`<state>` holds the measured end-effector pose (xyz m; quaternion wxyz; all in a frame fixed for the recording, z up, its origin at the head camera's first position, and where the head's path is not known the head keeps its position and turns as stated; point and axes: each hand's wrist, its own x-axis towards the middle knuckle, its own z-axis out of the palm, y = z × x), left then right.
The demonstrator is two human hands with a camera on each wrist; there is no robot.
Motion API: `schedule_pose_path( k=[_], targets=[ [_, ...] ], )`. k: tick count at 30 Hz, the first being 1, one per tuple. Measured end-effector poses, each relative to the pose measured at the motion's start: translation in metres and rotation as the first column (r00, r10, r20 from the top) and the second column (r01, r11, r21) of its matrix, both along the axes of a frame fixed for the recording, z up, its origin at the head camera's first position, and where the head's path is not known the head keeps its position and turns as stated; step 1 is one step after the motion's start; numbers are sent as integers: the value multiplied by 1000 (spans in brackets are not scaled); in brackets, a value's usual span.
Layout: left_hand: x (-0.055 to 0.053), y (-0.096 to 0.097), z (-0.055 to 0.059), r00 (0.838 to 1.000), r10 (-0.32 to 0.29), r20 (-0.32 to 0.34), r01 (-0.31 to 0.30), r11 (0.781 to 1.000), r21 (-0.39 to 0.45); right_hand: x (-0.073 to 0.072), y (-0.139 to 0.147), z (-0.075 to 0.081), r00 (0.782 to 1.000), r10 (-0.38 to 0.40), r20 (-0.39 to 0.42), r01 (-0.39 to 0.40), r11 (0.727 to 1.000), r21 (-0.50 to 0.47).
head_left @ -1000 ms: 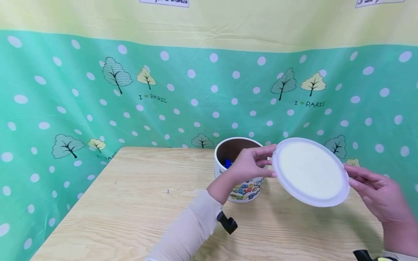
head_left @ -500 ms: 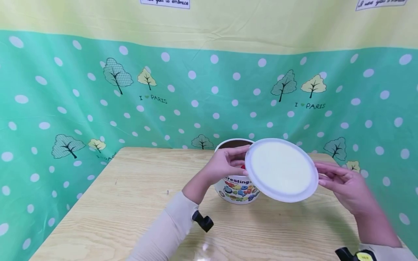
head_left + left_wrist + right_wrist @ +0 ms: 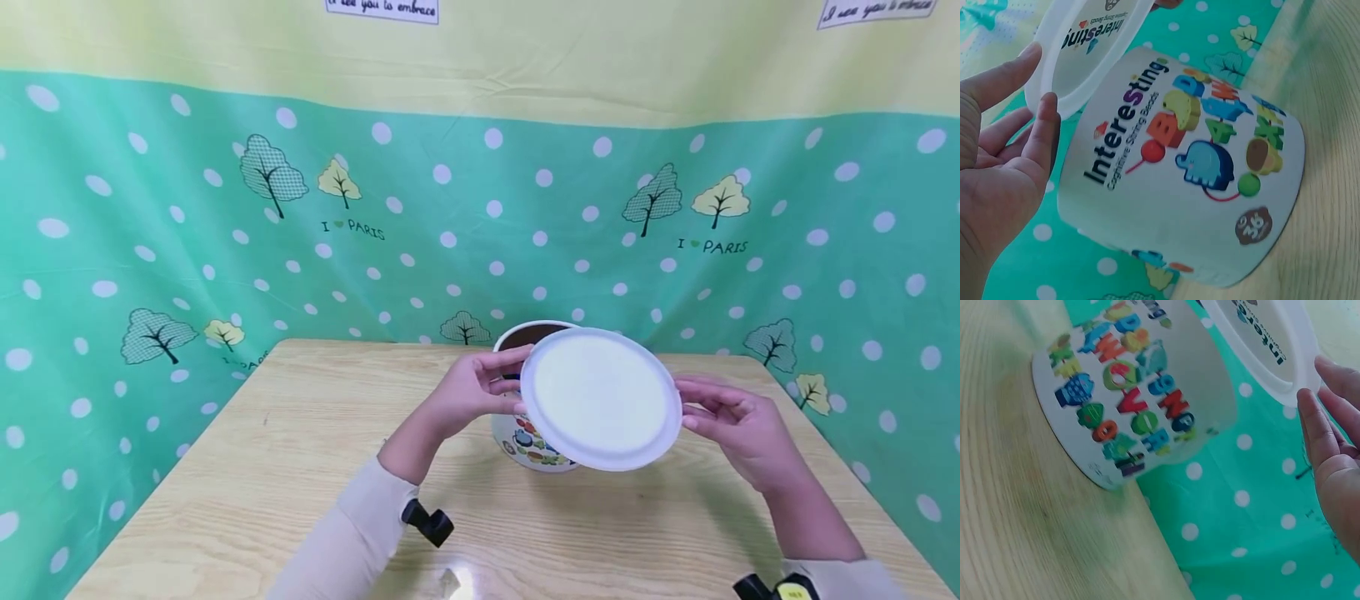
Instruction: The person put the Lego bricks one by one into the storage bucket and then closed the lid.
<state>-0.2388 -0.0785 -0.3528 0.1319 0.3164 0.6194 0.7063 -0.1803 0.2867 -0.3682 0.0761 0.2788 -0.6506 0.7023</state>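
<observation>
A round white lid (image 3: pixel 602 400) is held tilted between two hands, its plain face toward the head camera. At its left edge my left hand (image 3: pixel 468 390) pinches the rim between thumb and fingers. My right hand (image 3: pixel 738 427) grips the opposite edge in the same way. Behind the lid stands a white tub (image 3: pixel 534 446), uncovered and partly hidden by the lid. Colourful letters and animals cover the tub's side, with the word "Interesting" on the printed wall (image 3: pixel 1179 156) in the left wrist view. Print also shows on the lid's other face (image 3: pixel 1266 331) in the right wrist view.
The tub stands on a pale wooden table (image 3: pixel 322 400) near its back edge. Behind it hangs a green and yellow curtain (image 3: pixel 420 208) with white dots and printed trees. A shiny light spot (image 3: pixel 457 581) lies at the table's front.
Both hands have carried the lid leftward, from the right of the tub to partly in front of it. Blue and red pieces seen inside the tub earlier are now mostly hidden.
</observation>
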Motion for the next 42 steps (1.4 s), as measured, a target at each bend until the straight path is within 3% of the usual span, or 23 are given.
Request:
schedule_pose_path(
  k=[6,10,16,25,29,31,35,42],
  targets=[
    [3,-16,0,999,42,30,-43,998,52,-2,-20,0,998,-68,13,68,998,-16],
    [3,-20,2,991,132,-2,-131,990,50,-4,-31,3,987,-157,13,157,987,35],
    [0,-19,1,954,295,-63,-293,955,42,-8,-43,9,969,-245,7,245,969,24],
    [-6,-15,1,902,427,-63,-420,902,102,-13,-56,16,927,-373,-51,374,927,20],
    [-11,-13,4,871,476,-121,-461,877,134,-18,-61,20,932,-352,-82,350,936,-40],
    [-13,-12,6,864,485,-132,-464,871,164,-21,-63,22,936,-337,-100,333,941,-61],
    [-17,-9,10,868,481,-124,-450,867,212,-28,-66,28,939,-325,-112,316,944,-91],
    [-22,-6,17,864,489,-120,-463,865,192,-33,-66,43,916,-395,-65,389,917,-81]
  ],
)
